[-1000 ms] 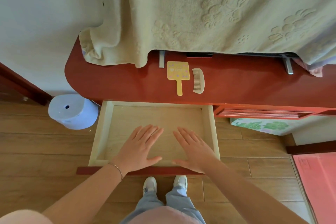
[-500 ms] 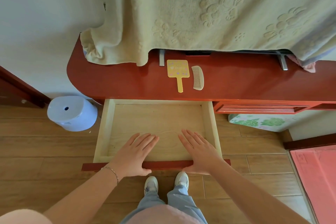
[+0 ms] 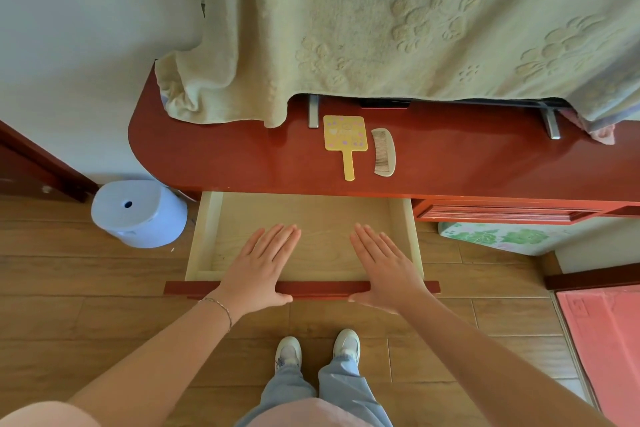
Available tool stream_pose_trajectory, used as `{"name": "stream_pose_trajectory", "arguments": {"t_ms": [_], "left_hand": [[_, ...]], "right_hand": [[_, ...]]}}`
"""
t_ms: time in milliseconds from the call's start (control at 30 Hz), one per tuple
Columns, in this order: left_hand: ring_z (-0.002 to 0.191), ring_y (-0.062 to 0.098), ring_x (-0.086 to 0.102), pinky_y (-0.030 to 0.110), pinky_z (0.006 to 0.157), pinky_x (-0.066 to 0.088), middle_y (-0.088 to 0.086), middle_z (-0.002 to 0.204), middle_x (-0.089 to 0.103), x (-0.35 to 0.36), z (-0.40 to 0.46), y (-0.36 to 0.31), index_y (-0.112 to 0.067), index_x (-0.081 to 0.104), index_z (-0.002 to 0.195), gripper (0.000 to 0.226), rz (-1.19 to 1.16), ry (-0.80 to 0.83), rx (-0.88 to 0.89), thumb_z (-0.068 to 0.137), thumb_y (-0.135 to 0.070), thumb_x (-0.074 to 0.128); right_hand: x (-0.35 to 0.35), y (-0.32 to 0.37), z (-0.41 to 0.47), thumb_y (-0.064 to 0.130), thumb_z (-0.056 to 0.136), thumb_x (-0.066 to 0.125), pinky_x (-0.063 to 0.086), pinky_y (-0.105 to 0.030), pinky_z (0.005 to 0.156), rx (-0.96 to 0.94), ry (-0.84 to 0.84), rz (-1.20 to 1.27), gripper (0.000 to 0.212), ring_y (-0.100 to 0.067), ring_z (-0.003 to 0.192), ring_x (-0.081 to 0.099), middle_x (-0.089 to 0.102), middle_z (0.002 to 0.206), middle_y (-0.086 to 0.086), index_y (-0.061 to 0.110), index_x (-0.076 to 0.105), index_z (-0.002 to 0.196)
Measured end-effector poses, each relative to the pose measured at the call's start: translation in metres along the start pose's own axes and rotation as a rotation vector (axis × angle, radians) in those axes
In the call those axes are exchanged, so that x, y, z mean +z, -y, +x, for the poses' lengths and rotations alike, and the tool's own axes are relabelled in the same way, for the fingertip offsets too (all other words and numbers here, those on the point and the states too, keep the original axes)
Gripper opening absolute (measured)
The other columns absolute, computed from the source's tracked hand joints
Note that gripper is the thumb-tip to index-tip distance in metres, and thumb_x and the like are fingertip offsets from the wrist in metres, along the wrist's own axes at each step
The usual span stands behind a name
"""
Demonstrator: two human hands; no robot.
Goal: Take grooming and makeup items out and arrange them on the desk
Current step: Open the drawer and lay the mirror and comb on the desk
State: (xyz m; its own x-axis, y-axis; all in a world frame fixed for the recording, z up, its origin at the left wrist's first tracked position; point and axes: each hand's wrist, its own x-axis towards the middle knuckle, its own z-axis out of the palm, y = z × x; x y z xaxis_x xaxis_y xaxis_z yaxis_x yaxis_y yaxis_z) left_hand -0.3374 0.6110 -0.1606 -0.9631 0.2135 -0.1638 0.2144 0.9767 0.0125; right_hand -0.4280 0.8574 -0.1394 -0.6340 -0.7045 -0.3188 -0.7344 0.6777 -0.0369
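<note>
Both hands are flat and released, fingers straight and together, gripping nothing; the left hand [image 3: 260, 270] lies over the near left part of the open drawer [image 3: 311, 218], its palm over the red drawer front [image 3: 322, 289] and its thumb spread along that front's near edge; the right hand [image 3: 384, 270] mirrors it on the right, fingers pointing far and slightly left, thumb reaching just past the front on the near side — whether the palms actually press the wood or hover just above it cannot be told. A thin bracelet [image 3: 220, 307] circles the left wrist.

The drawer stands pulled out from under the red desk [image 3: 207, 156]; its pale wooden bottom shows bare between and beyond the fingers. On the desk top, far of the drawer and a little right of its middle, lies a yellow hand mirror [image 3: 344, 135], handle pointing near; just beside it on the right, apart from it, lies a pale comb [image 3: 383, 152], its teeth facing the mirror.

A cream towel [image 3: 415, 28] with embossed flowers hangs over the far part of the desk, two metal feet [image 3: 313, 111] showing below its edge. On the wooden floor left of the drawer stands a lilac stool [image 3: 138, 215]; at the far right lies a pink mat [image 3: 606, 350]. Two pale shoes [image 3: 317, 350] show near the drawer front.
</note>
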Motion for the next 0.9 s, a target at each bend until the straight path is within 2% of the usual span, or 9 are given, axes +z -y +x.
{"name": "stream_pose_trajectory", "arguments": {"t_ms": [200,333,567,700,767,900], "left_hand": [[0.134,0.026,0.025,0.047,0.109,0.025,0.011,0.148,0.033,-0.011,0.023,0.010,-0.004,0.019,0.145,0.133,0.019,-0.024,-0.060,0.044,-0.071,0.074],[0.135,0.026,0.025,0.044,0.112,0.016,0.011,0.149,0.027,-0.014,0.036,0.019,-0.004,0.015,0.146,0.133,0.035,-0.042,-0.101,0.047,-0.071,0.073],[0.137,0.029,0.028,0.049,0.110,0.026,0.012,0.147,0.035,-0.020,0.061,0.032,-0.003,0.023,0.143,0.123,0.072,-0.084,-0.156,0.051,-0.066,0.075],[0.133,0.032,0.036,0.050,0.107,0.028,0.015,0.143,0.041,-0.021,0.079,0.039,-0.002,0.034,0.139,0.113,0.081,-0.097,-0.199,0.054,-0.063,0.077],[0.133,0.033,0.037,0.050,0.107,0.029,0.016,0.142,0.042,-0.023,0.087,0.042,-0.001,0.037,0.138,0.109,0.084,-0.121,-0.208,0.055,-0.059,0.077],[0.133,0.033,0.036,0.051,0.107,0.031,0.015,0.142,0.042,-0.024,0.099,0.049,-0.001,0.036,0.138,0.105,0.096,-0.151,-0.220,0.058,-0.054,0.078]], "right_hand": [[-0.010,-0.008,0.021,0.062,0.080,0.053,-0.013,-0.033,0.113,0.039,-0.057,0.007,0.110,-0.014,0.138,-0.025,-0.022,0.154,-0.003,0.014,-0.025,0.139],[-0.017,-0.015,0.036,0.060,0.080,0.056,-0.012,-0.034,0.114,0.065,-0.077,0.002,0.109,-0.013,0.138,-0.024,-0.020,0.154,-0.004,0.013,-0.023,0.140],[-0.024,-0.027,0.062,0.057,0.081,0.057,-0.010,-0.035,0.114,0.109,-0.121,-0.020,0.107,-0.020,0.144,-0.012,-0.021,0.151,-0.004,0.011,-0.020,0.140],[-0.030,-0.033,0.078,0.054,0.084,0.055,-0.009,-0.037,0.114,0.127,-0.141,-0.053,0.103,-0.021,0.144,-0.012,-0.013,0.156,-0.007,0.011,-0.021,0.139],[-0.034,-0.035,0.087,0.052,0.084,0.057,-0.007,-0.037,0.114,0.128,-0.153,-0.090,0.102,-0.022,0.144,-0.007,-0.006,0.157,-0.009,0.010,-0.015,0.142],[-0.035,-0.038,0.102,0.048,0.073,0.071,0.009,-0.040,0.115,0.116,-0.184,-0.157,0.102,-0.024,0.143,0.016,0.019,0.155,-0.011,0.005,0.013,0.146]]}}
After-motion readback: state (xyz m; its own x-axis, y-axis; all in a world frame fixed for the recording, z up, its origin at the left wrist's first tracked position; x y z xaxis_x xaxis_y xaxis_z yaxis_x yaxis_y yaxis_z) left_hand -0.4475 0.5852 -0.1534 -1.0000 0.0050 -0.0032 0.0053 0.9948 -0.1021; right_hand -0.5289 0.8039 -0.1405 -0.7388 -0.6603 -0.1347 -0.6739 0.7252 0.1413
